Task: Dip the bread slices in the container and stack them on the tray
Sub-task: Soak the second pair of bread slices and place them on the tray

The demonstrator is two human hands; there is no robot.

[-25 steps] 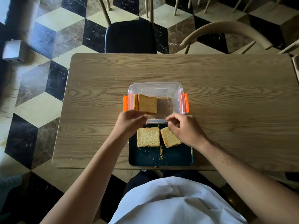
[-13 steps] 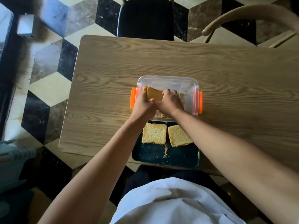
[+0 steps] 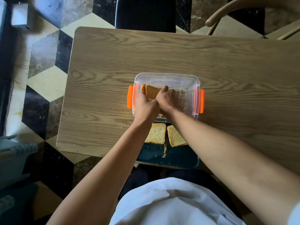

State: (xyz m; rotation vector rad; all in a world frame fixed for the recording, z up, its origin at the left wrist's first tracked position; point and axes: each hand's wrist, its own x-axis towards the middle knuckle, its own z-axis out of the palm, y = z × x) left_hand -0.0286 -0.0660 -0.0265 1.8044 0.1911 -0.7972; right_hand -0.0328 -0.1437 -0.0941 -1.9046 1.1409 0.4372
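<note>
Currently both hands reach into the clear rectangular plastic container with orange side latches (image 3: 166, 78), set on the wood-grain table (image 3: 227, 62). The left hand (image 3: 145, 108) and right hand (image 3: 165, 99) close together on the golden-brown square bread slice (image 3: 152, 93), which leans against further slices at the left wall; the exact finger contact is hidden. Behind the grip, toward the person, two pale porous bread slices (image 3: 156, 133) lie side by side on the dark teal tray (image 3: 178, 158) among crumbs. Judged by appearance, the slice is light, soft and tear-prone, likelier still once dipped. Support it by opposite crust edges, never the centre; squeezing would crush the crumb
</note>
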